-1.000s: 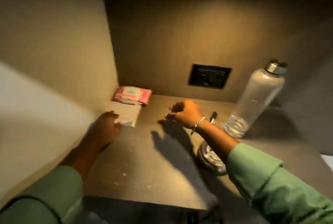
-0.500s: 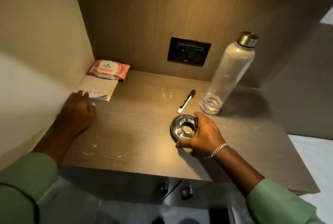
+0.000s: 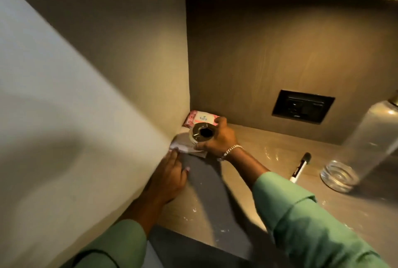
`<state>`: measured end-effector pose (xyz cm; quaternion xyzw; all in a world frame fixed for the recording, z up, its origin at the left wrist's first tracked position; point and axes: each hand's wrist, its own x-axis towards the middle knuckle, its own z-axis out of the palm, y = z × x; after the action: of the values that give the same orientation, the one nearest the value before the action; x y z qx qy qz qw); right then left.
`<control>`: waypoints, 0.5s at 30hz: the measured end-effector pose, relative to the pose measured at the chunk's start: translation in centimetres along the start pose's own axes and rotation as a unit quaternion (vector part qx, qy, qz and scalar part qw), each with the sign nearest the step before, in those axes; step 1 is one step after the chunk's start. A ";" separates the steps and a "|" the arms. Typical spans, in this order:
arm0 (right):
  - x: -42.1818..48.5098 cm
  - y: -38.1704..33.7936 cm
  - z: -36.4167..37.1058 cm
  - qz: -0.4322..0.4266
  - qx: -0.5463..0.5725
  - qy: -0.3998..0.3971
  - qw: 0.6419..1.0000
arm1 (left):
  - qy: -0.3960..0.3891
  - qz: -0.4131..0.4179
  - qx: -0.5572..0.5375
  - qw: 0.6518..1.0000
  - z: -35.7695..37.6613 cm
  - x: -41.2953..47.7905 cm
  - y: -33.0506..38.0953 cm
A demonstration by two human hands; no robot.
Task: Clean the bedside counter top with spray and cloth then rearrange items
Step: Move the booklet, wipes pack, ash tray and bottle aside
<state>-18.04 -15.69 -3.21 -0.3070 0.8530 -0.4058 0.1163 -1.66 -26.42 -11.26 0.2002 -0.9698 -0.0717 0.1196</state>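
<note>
My right hand (image 3: 217, 139) holds a round metal ashtray (image 3: 202, 133) above a white notepad (image 3: 189, 149) in the counter's back left corner. A pink pack of wipes (image 3: 201, 118) lies just behind it against the wall. My left hand (image 3: 170, 178) rests flat on the wooden counter top (image 3: 269, 198) beside the left wall, fingertips near the notepad's front edge. White dust specks dot the counter. No spray or cloth is in view.
A black-and-white marker (image 3: 300, 167) lies right of my right arm. A clear bottle (image 3: 361, 151) with a metal cap stands at the far right. A black socket plate (image 3: 303, 109) sits in the back wall. The left wall closes in the corner.
My right hand gripped the ashtray at the counter's middle, lifted it and carried it left over the notepad. My left hand stayed by the wall. The camera swung left.
</note>
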 end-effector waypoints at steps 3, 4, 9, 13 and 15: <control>3.2 -0.9 3.0 0.025 -0.033 -0.018 0.999 | -0.018 -0.015 -0.025 0.999 0.1 -0.1 -0.3; 3.7 -0.9 3.7 0.039 -0.046 -0.021 0.998 | -0.022 -0.015 -0.018 0.999 0.3 -0.1 -0.5; 3.5 -0.5 5.7 0.046 -0.048 -0.016 0.998 | -0.009 -0.002 -0.018 1.000 0.4 -0.3 -0.8; 2.3 -1.0 5.0 0.026 -0.051 -0.009 0.998 | -0.008 0.016 -0.012 1.000 0.0 -0.4 -0.7; 0.9 -0.8 2.9 0.029 -0.009 0.042 0.999 | 0.008 0.030 -0.028 0.999 0.2 -0.4 -0.6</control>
<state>-17.13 -18.44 -4.40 -0.2659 0.8693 -0.4070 0.0895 -1.08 -26.82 -11.63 0.1677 -0.9720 -0.0937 0.1351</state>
